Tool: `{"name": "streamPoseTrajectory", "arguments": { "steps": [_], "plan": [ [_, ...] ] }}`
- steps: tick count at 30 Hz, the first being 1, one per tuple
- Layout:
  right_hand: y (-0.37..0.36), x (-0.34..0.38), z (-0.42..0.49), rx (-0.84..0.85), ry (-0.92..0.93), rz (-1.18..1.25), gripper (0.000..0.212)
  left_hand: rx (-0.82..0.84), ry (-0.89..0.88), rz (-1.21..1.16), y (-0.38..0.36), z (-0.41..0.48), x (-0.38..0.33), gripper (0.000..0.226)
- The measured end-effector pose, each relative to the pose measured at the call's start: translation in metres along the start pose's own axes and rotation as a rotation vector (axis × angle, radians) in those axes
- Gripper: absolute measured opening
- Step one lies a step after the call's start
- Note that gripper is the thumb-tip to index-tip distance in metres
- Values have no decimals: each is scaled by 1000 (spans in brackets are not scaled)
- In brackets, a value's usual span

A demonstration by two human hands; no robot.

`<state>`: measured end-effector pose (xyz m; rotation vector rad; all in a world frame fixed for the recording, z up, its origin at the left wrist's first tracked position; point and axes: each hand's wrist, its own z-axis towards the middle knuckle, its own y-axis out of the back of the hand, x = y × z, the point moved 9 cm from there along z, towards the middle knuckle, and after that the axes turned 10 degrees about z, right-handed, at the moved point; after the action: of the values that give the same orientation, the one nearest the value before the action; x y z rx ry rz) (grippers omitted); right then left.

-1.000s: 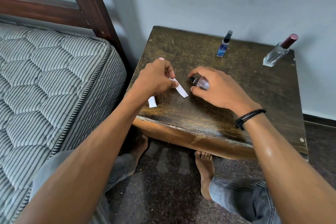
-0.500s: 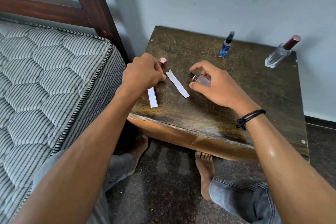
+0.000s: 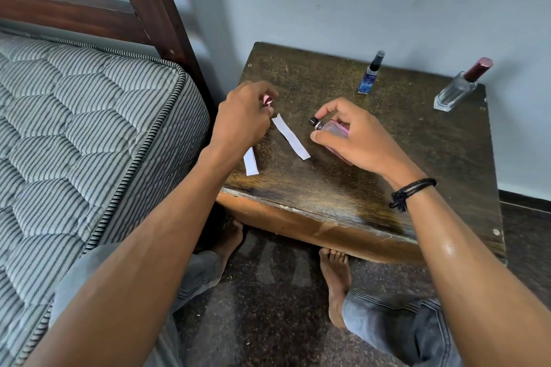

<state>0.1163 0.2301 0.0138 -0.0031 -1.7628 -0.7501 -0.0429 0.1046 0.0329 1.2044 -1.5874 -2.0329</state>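
Observation:
My right hand point(image 3: 348, 140) grips a small pink perfume bottle point(image 3: 335, 129), tilted low over the dark wooden table point(image 3: 372, 188), its uncapped black nozzle pointing left. My left hand point(image 3: 243, 119) pinches the bottle's pink cap point(image 3: 266, 100) between its fingertips, just left of the bottle. A white paper strip point(image 3: 290, 137) lies flat on the table between my two hands. A second white strip point(image 3: 251, 161) lies under my left wrist, partly hidden by it.
A small blue spray bottle point(image 3: 369, 77) stands at the table's back. A clear glass bottle with a dark red cap point(image 3: 460, 88) stands at the back right corner. A striped mattress point(image 3: 74, 143) and a wooden bed post point(image 3: 155, 9) are at the left. My bare feet rest under the table edge.
My left hand let go of the paper strip, which now lies on the table, and moved back left with the pink cap showing in its fingers. The right hand kept hold of the bottle.

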Motion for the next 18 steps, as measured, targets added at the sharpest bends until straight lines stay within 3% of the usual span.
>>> {"name": "streamPoseTrajectory", "arguments": {
  "steps": [7, 13, 18],
  "plan": [
    [0, 2, -1, 10, 13, 13, 25, -35, 54, -157, 7, 1, 2, 15],
    [2, 3, 0, -12, 17, 23, 26, 151, 64, -670, -4, -4, -11, 20],
    [1, 5, 1, -23, 31, 24, 27, 245, 72, -818, -16, -7, -15, 22]
  ]
}}
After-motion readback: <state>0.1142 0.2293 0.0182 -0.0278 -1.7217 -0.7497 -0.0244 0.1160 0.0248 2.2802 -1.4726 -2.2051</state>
